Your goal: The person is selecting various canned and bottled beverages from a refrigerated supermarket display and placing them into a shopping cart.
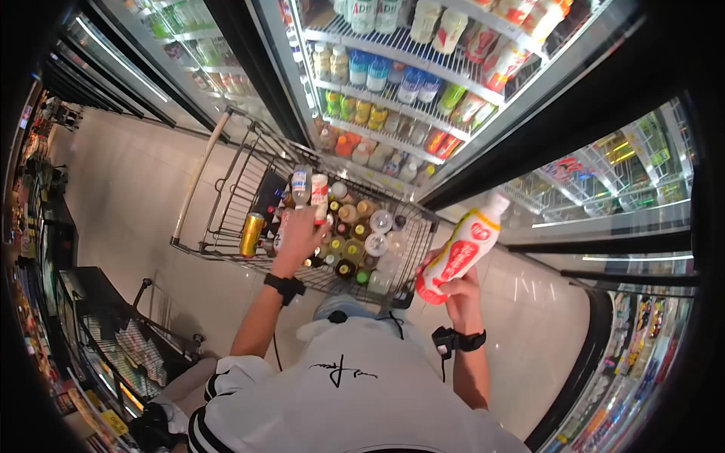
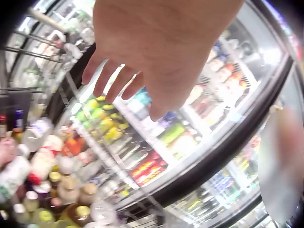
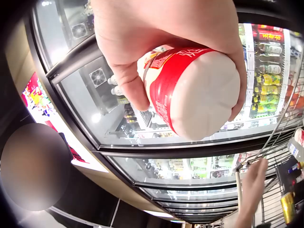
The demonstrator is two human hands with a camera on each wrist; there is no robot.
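Observation:
My right hand (image 1: 464,300) grips a white plastic drink bottle (image 1: 462,253) with a red-and-white label and white cap, held tilted to the right of the cart. The right wrist view shows the white base of this bottle (image 3: 209,97), with thumb and fingers wrapped around its sides. Over the shopping cart (image 1: 198,185) is my left hand (image 1: 298,235), above the packed bottles (image 1: 346,249). In the left wrist view its fingers (image 2: 114,84) are extended and apart, with nothing in them. A similar red-and-white bottle (image 1: 319,192) lies in the cart near this hand.
A gold can (image 1: 251,234) and a clear bottle (image 1: 300,185) are in the cart. Beyond it stands a lit drinks fridge with stocked shelves (image 1: 385,87). A dark-framed glass door (image 1: 559,143) extends at the right. Pale tiled floor (image 1: 128,189) surrounds the cart.

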